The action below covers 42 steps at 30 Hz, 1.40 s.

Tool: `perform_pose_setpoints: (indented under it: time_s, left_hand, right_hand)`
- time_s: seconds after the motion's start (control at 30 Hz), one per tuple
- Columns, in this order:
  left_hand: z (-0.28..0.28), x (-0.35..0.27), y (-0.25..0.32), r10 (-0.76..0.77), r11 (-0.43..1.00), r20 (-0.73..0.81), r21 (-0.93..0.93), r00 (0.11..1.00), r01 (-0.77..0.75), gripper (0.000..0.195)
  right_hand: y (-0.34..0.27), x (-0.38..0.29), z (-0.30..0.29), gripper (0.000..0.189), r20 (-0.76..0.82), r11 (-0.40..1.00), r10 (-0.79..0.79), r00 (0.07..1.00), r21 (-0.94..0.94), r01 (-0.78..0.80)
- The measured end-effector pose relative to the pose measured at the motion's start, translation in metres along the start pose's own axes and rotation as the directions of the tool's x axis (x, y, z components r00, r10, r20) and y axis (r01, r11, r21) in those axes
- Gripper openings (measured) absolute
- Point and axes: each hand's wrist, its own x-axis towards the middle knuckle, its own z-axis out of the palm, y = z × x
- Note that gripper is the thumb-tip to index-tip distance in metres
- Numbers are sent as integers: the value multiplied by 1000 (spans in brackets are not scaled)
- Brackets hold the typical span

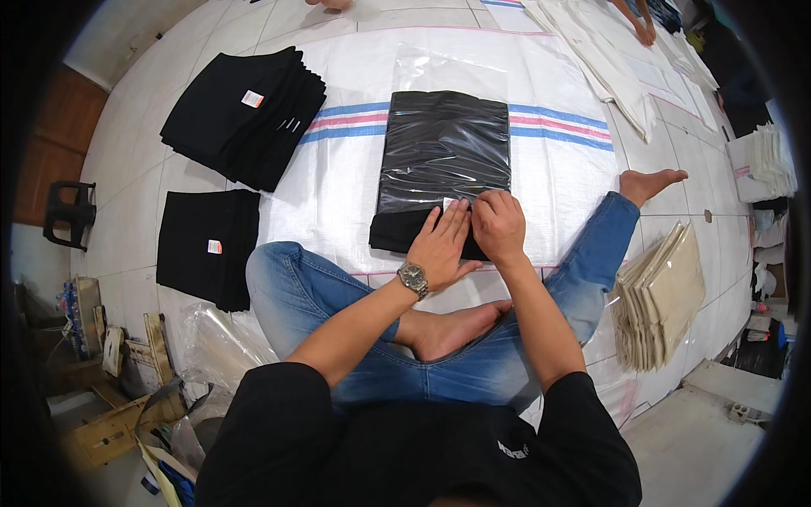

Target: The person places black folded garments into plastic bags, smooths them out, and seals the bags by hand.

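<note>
A folded black garment [405,231] lies before me, most of it inside a clear plastic bag [447,152]. Its near end sticks out of the bag's mouth, and the bag's far end [450,70] is flat and unfilled. My left hand [441,244], with a watch on the wrist, rests palm down on the near end, partly covering a small white label [448,203]. Beside it, at the right corner of the bag's mouth, my right hand [500,225] has its fingers curled in a pinch on the plastic; the fingertips are partly hidden.
A white woven sheet [342,76] lies underneath. Two stacks of folded black garments [228,108] [206,244] stand at left, near loose clear plastic [222,342]. Bagged beige garments [662,295] are stacked at right. Another person's hands [645,32] appear at far right, near white fabric [602,70].
</note>
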Motion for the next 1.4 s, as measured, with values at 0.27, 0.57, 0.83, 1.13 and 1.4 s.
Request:
perform_pose_setpoints:
  time_s: [0.27,0.57,0.83,1.13,1.4]
  left_hand:
    - [-31,-34,-25,-104,973,-215,-222,971,55,41]
    - [32,-33,-141,-749,385,220,-623,625,681,71]
    - [38,-64,-93,-779,306,312,-568,544,764,70]
    - [23,-41,-91,-830,297,223,-598,510,744,64]
    - [6,-14,-111,-833,118,343,-655,434,746,60]
  right_hand:
    - [12,-11,-19,21,191,995,-22,981,103,2]
    - [68,-64,35,51,490,271,765,418,343,-899]
    - [36,-94,0,53,645,24,734,212,287,-958]
    - [48,-107,16,45,542,-36,805,240,449,-893]
    - [51,-58,29,38,482,-6,812,328,569,-822]
